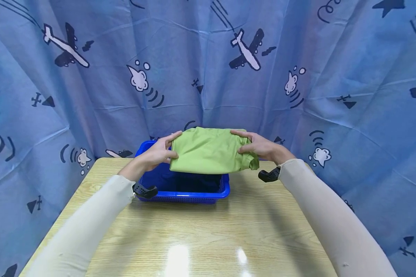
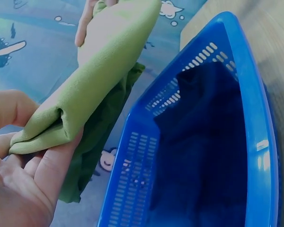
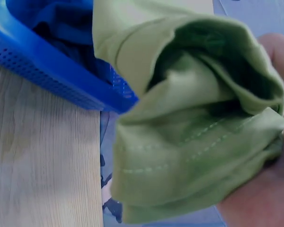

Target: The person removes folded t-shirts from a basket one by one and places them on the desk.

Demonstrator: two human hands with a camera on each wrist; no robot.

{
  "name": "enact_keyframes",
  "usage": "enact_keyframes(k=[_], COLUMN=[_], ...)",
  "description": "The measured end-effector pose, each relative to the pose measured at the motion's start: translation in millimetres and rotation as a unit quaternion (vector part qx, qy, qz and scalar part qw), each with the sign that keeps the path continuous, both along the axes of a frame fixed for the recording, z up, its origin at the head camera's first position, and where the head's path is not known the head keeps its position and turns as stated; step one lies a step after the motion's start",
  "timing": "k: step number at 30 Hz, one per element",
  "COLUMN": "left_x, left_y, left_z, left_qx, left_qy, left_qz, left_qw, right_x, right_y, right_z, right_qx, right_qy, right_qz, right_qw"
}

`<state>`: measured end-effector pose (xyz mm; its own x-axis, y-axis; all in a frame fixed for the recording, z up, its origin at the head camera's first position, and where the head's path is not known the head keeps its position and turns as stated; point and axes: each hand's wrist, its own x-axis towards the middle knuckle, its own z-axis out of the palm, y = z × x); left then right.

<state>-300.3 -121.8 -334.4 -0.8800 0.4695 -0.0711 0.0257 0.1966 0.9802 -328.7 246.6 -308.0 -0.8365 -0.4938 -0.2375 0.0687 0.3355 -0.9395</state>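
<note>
Both hands hold a folded light green garment [image 1: 208,150] up over the blue basket [image 1: 183,195]. My left hand [image 1: 158,152] grips its left end, thumb on the near side; the left wrist view shows the fingers [image 2: 57,165] curled under the folded edge. At the other end my right hand [image 1: 260,146] pinches it between thumb and fingers. Stitched hems and an open, tube-like fold of the garment [image 3: 156,165] show in the right wrist view. A darker green layer hangs beneath it in the left wrist view. Dark blue cloth [image 2: 199,142] lies inside the basket.
The basket has perforated sides and stands toward the back of a light wood-grain table [image 1: 194,234]. Behind and around the table hangs a blue curtain [image 1: 201,77] with airplane prints. Black bands [image 1: 270,175] sit at both wrists.
</note>
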Motion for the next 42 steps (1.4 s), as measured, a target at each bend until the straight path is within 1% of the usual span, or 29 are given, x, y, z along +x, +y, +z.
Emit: enact_keyframes(k=[3,6,12,15,18,21,30,38,42], left_x=[-1.3,-4.5,-9.0,-11.3,-13.8,-15.6,-15.6,-15.3,-15.8], left_y=[7.4,15.5,32.0,41.1,50.2,57.4,79.0,101.3,112.0], left_z=[-2.3,-7.4,-15.7,-15.8,-14.6,-15.2,-18.5,-23.0,-23.2], left_qx=[0.008,0.023,0.038,0.034,0.029,0.030,0.025,0.034,0.037], left_qy=[-0.006,-0.016,-0.023,-0.020,-0.014,-0.009,-0.001,0.006,0.010], left_qz=[0.004,0.011,0.020,0.017,0.015,0.016,0.017,0.010,0.009], left_qw=[0.9999,0.9995,0.9988,0.9991,0.9994,0.9994,0.9995,0.9994,0.9992], right_x=[-0.9,-0.4,0.7,-0.3,-2.0,-2.7,-4.2,-4.5,-5.6], right_y=[6,11,24,33,41,46,67,85,92], right_z=[-0.1,-0.1,-4.3,-8.0,-10.2,-10.8,-12.4,-15.0,-14.4], right_qx=[0.012,0.019,0.037,0.060,0.070,0.069,0.110,0.118,0.116], right_qy=[0.009,0.013,0.022,0.045,0.057,0.057,0.095,0.096,0.094], right_qz=[-0.010,-0.020,-0.014,-0.012,-0.019,-0.026,-0.019,-0.023,-0.031], right_qw=[0.9998,0.9995,0.9990,0.9971,0.9957,0.9956,0.9892,0.9881,0.9883])
